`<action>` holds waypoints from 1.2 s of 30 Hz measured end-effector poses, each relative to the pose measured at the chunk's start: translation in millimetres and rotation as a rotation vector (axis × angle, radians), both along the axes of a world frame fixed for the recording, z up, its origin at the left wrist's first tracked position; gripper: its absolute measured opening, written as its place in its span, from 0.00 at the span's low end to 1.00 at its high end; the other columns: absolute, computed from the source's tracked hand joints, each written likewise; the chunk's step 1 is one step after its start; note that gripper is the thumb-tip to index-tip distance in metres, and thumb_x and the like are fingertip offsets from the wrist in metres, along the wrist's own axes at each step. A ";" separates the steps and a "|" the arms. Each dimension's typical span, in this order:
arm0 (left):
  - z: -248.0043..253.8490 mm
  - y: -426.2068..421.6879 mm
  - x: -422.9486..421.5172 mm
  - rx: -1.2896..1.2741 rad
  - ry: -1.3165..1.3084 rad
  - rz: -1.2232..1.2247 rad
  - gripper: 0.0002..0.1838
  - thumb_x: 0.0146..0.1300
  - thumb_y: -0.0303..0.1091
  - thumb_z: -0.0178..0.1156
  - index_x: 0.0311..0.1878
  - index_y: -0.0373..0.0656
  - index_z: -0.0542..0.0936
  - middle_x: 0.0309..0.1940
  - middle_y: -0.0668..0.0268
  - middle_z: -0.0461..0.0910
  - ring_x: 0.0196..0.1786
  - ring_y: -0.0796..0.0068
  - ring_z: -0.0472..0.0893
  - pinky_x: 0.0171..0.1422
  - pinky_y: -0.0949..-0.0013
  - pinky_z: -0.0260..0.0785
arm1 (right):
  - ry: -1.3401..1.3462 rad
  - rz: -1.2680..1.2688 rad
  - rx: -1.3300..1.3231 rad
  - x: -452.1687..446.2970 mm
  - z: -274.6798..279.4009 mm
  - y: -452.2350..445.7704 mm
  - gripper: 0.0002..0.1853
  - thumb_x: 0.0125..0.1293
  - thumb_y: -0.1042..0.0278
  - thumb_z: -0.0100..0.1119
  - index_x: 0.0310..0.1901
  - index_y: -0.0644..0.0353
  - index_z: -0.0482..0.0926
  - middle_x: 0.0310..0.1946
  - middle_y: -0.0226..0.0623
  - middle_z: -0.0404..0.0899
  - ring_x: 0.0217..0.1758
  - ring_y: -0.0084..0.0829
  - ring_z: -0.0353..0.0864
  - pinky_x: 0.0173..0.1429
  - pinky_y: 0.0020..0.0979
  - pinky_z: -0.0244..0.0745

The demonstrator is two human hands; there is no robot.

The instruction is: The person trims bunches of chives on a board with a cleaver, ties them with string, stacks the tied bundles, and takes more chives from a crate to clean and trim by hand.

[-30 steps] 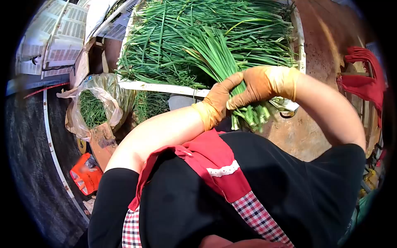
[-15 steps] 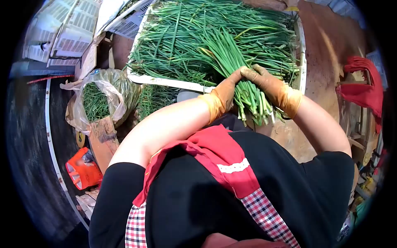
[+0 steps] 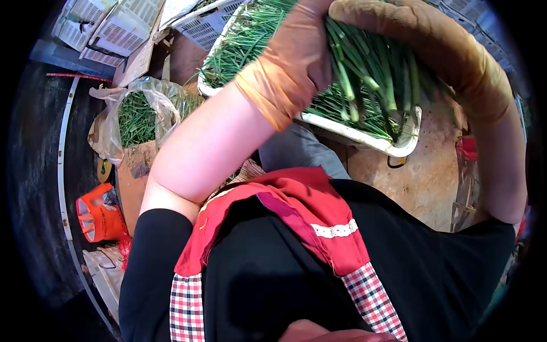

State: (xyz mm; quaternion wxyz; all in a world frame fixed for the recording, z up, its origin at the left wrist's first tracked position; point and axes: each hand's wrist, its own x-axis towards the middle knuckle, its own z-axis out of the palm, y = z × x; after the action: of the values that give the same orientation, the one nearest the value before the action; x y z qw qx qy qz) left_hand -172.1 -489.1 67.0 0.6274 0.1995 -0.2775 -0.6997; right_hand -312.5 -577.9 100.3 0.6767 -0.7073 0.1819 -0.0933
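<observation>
Both hands wear tan-orange rubber gloves and are raised close to the camera at the top of the view. Between them is a thick bunch of green onions (image 3: 373,74), its pale cut ends pointing down towards me. My left hand (image 3: 305,57) is closed round the left side of the bunch. Over the top and right side curls my right hand (image 3: 393,20), its fingertips meeting the left hand. The leafy ends are hidden behind the gloves. Below and behind the bunch, a white tray (image 3: 393,149) holds more loose green stalks.
To the left stands an open clear plastic bag (image 3: 182,105) of greens. White slatted crates (image 3: 122,34) are stacked behind it. An orange bag (image 3: 101,214) lies lower left, beside a brown board (image 3: 134,174). My knee (image 3: 302,151) is against the tray's near side.
Both hands have lifted the bunch up and nearer to the camera, and my right arm now arches higher. My view has shifted, so the tray's near right corner shows.
</observation>
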 end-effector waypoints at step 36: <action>-92.8 -2.6 91.9 -0.282 -1.529 0.789 0.55 0.28 0.69 0.63 0.62 0.49 0.65 0.62 0.64 0.63 0.66 0.59 0.56 0.73 0.53 0.33 | -0.340 0.060 -0.060 143.5 -106.9 -13.0 0.30 0.45 0.78 0.67 0.54 0.62 0.69 0.47 0.31 0.76 0.49 0.25 0.74 0.57 0.28 0.67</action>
State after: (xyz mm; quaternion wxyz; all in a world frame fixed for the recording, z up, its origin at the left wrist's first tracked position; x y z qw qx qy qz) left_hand -80.2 -491.8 -25.7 0.4847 0.6165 -0.6171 -0.0646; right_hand -169.0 -590.9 -6.6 0.6788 -0.7063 0.0406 -0.1967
